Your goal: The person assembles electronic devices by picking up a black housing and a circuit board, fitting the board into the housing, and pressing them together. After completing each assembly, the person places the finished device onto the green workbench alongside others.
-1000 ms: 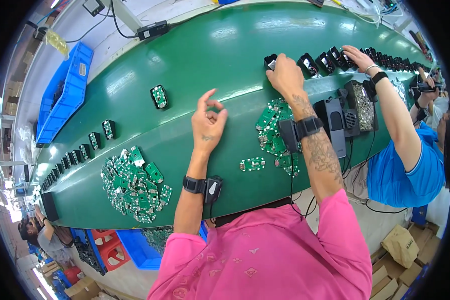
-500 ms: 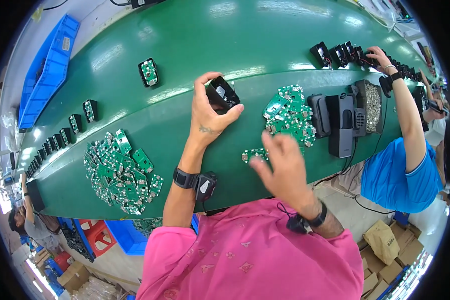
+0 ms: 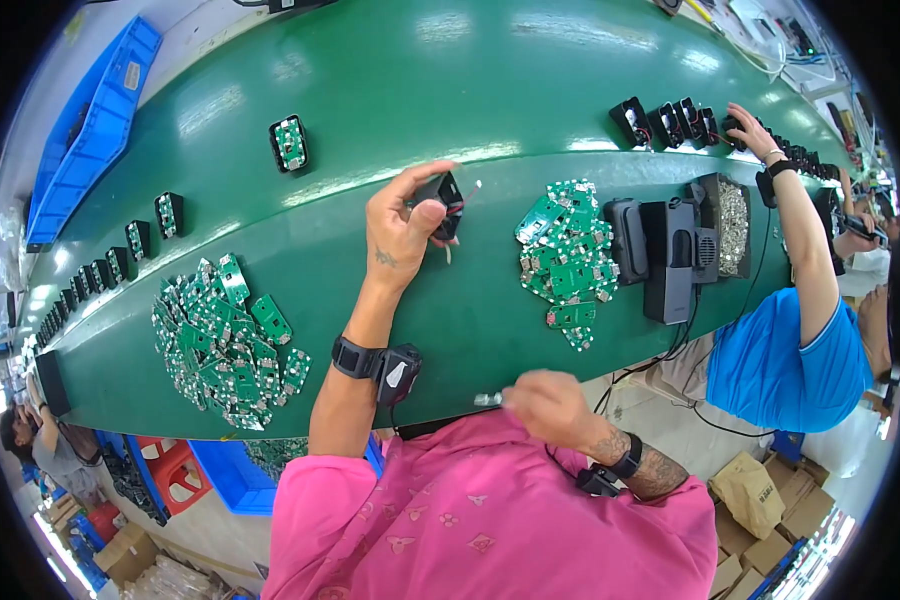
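Note:
My left hand (image 3: 402, 222) is wrapped round a small black plastic housing (image 3: 448, 205), held above the green bench, with thin wires sticking out of its side. Near the bench's front edge, my right hand (image 3: 552, 408) is closed on a small green circuit board (image 3: 488, 399); only its end shows past the fingers. Right of the housing lies a pile of green circuit boards (image 3: 568, 258). A larger board pile (image 3: 228, 345) spreads to the left of my left forearm. Farther back stands a black housing with a board in it (image 3: 289, 144).
Filled housings (image 3: 168, 215) run in a line along the left. Open black housings (image 3: 630, 122) line the far right, where a co-worker's hand (image 3: 755, 132) reaches in. Dark grey devices (image 3: 667, 262) and a tray of small metal parts (image 3: 733, 225) stand right. A blue bin (image 3: 95, 130) sits far left.
My right hand has taken a board from beside the right pile and drawn it back to the bench's front edge. The housing in my left hand has turned, showing its wires.

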Motion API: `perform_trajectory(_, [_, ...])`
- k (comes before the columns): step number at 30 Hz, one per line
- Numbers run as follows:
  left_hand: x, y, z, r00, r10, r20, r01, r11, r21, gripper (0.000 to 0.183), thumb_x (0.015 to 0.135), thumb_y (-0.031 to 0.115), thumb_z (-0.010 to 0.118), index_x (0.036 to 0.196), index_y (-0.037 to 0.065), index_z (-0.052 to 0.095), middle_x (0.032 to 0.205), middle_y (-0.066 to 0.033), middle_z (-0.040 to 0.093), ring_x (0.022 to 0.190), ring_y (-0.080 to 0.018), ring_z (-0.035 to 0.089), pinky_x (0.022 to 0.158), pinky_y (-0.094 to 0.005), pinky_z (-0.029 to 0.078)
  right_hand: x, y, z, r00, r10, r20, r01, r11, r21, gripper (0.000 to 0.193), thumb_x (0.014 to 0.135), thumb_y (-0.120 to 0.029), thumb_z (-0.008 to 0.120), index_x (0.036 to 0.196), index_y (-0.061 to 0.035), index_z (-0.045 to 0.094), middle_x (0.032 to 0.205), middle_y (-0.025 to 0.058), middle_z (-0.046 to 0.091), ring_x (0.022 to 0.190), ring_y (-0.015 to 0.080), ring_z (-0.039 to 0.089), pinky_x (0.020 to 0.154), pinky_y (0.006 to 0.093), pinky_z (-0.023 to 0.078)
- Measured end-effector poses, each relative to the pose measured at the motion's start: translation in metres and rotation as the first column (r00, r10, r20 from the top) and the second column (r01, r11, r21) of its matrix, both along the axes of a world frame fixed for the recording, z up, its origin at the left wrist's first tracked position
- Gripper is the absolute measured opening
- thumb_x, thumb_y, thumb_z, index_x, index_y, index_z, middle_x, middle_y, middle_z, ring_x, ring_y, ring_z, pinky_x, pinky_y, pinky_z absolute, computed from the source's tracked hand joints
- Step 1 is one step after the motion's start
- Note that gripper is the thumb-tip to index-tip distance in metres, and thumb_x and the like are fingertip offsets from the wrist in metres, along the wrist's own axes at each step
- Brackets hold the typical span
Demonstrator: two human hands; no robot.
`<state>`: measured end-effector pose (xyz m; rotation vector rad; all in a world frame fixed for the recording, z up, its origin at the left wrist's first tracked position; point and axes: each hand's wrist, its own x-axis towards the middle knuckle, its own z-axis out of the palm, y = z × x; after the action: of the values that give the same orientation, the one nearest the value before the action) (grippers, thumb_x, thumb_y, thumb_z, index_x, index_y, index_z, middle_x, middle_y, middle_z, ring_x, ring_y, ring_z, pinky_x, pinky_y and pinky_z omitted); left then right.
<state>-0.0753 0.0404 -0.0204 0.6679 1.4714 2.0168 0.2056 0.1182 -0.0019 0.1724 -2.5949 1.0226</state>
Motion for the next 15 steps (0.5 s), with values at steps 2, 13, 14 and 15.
perform_trajectory(2, [-0.003,0.0,-0.018,0.985,0.018,-0.172,-0.011,0.999,0.042,0.062,0.078,0.052,0.081,0.115,0.003,0.07,0.087,-0.0039,0.066,0.073,-0.0101,0.063,0.055,-0.0243,0.05,-0.02,0.003,0.007,0.963,-0.267,0.025,0.268,0.951,-0.155,0.007,0.083,0.006,0.067,0.089,0.0033,0.064,0.081,0.0084,0.064,0.071,0.0209,0.066,0.063,0.0327,0.053])
perform_trajectory(13, [0.008,-0.002,0.001,0.885,-0.134,-0.445,0.058,0.982,-0.181,0.061,0.069,0.044,0.087,0.108,-0.001,0.073,0.087,-0.0068,0.072,0.078,-0.0118,0.068,0.069,-0.0253,0.053,-0.116,0.007,0.012,0.823,-0.466,0.324,0.489,0.292,-0.822,0.018,0.095,0.003,0.061,0.111,0.0126,0.062,0.103,0.011,0.062,0.078,0.0142,0.069,0.069,0.0242,0.057])
perform_trajectory(14, [0.008,-0.002,0.001,0.89,-0.142,-0.433,0.05,0.975,-0.216,0.062,0.069,0.045,0.087,0.108,-0.001,0.073,0.089,-0.0076,0.073,0.079,-0.0126,0.068,0.071,-0.026,0.054,-0.116,0.007,0.012,0.819,-0.491,0.298,0.485,0.314,-0.816,0.019,0.095,0.003,0.061,0.111,0.0128,0.062,0.104,0.0112,0.061,0.077,0.0143,0.069,0.068,0.0243,0.057])
perform_trajectory(15, [0.008,-0.002,0.002,0.896,-0.149,-0.419,0.043,0.967,-0.252,0.063,0.069,0.046,0.086,0.109,-0.001,0.073,0.091,-0.0085,0.074,0.081,-0.0134,0.069,0.072,-0.0266,0.054,-0.117,0.006,0.012,0.814,-0.514,0.271,0.482,0.336,-0.809,0.019,0.095,0.002,0.061,0.111,0.0129,0.062,0.105,0.0114,0.061,0.077,0.0143,0.069,0.068,0.0243,0.057])
